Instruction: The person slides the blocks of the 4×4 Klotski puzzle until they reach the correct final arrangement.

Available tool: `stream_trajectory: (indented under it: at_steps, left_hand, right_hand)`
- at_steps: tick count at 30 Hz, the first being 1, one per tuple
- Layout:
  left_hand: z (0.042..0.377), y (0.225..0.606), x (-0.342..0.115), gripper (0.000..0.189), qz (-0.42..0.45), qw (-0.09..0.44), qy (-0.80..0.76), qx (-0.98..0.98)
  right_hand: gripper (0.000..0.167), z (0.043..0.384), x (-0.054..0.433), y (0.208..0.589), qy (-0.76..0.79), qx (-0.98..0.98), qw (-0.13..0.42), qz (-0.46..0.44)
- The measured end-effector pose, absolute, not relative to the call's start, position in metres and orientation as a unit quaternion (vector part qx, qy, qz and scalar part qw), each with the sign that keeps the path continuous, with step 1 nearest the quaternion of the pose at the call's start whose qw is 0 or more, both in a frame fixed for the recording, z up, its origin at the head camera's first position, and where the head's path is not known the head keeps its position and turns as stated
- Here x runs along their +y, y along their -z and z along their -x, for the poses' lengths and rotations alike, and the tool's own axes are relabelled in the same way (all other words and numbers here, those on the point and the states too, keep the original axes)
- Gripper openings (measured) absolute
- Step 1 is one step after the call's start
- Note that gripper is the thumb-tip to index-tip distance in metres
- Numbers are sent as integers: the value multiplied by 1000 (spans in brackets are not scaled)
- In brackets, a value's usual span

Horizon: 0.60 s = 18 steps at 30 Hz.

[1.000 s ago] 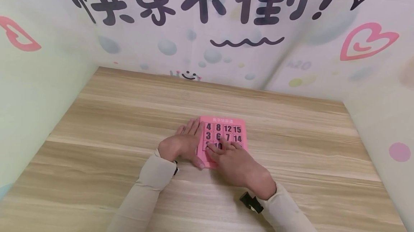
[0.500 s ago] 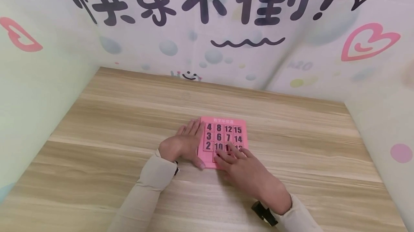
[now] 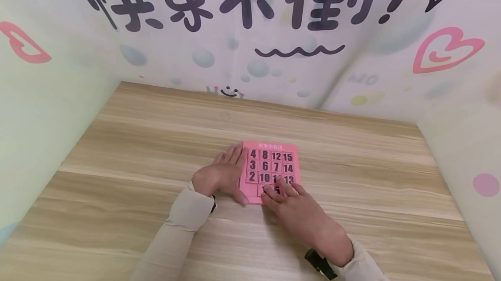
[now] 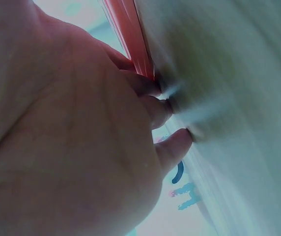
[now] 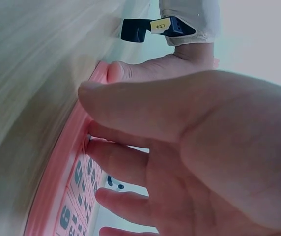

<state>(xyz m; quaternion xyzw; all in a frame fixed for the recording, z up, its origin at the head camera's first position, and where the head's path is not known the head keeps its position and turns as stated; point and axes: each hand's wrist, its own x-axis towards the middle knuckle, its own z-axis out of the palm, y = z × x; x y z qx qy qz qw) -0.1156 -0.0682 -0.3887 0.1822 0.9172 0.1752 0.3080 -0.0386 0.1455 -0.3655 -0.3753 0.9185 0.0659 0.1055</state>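
Note:
A pink number sliding puzzle lies flat on the wooden table. Its upper rows read 4, 8, 12, 15, then 3, 6, 7, 14, then 2, 10, 11, 13. The bottom left slot holds no tile, with the 5 tile further right in that row. My left hand braces the puzzle's left edge, fingers extended along it and thumb at the near corner. Fingertips of my right hand touch tiles in the lower rows, covering the bottom right one. In the right wrist view, its thumb extends over the puzzle's near edge.
Wood-grain table surrounds the puzzle. A printed backdrop with large black characters rises behind the table, and pale panels stand at both sides. Each wrist wears a black strap, the right one being plainer to see.
My right hand has drawn back toward the lower right, from the 2 tile to the bottom row. That uncovers the 2 tile and the bottom left gap. The left hand stays put.

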Motion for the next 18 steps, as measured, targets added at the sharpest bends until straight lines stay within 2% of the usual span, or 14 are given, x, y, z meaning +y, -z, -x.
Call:
stream_trajectory:
  at_steps: [18]
  left_hand:
    - [116,388,-67,140,-181,308,-172,918]
  right_hand:
    - [50,38,138,370,-55,915,111,384]
